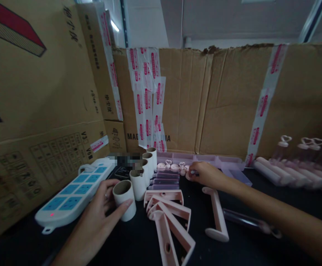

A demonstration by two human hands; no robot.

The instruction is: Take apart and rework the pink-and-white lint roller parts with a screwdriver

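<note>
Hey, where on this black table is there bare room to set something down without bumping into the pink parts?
Bare table shows in front of the pink brackets, between the left hand holding a cardboard tube and the bracket stack. Another patch lies right of the pink handle, before the pink rods. Around the right hand and small pink caps it is crowded.

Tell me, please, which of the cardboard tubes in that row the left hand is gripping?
The left hand grips the nearest tube, at the front end of the row; the other tubes stand untouched behind it, running back toward the cardboard wall.
</note>
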